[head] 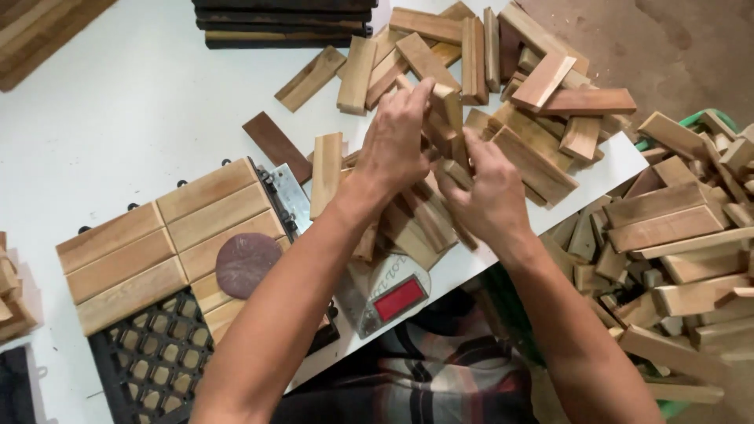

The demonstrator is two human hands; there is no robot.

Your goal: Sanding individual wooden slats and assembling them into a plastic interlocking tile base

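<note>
- Left hand (pixel 395 141) grips a short wood slat (pixel 444 106) from above, fingers clamped round its top end, over the near-right edge of the white table (pixel 118 118).
- Right hand (pixel 488 192) sits just beside it, fingers curled into the bundle of slats (pixel 416 220) between both hands; exactly which piece it pinches I cannot tell, but the fingers are closed, not spread.
- Bundle rests on a small scale with a red display (pixel 398 298) at the near edge, mostly hidden under the wood.
- Risk: the bundle looks loosely stacked and tilted, so pulling one piece could likely slide the others off the near edge.
- Risk: the loose slat pile (pixel 503 71) on the far-right side overhangs the right edge; a knock from an elbow could tip pieces into the heap below (pixel 675 251).
- Risk: rough cut ends, splinter possible on bare fingers.
- Surface: plain white tabletop; half-filled slat tile on a black plastic grid (pixel 157 353) at the near-left, round brown sanding disc (pixel 247 263) lying on it.
- Dark tiles stacked (pixel 283 23) at the far edge.
- Room: bare concrete floor (pixel 675 47) on the right, workshop look.
</note>
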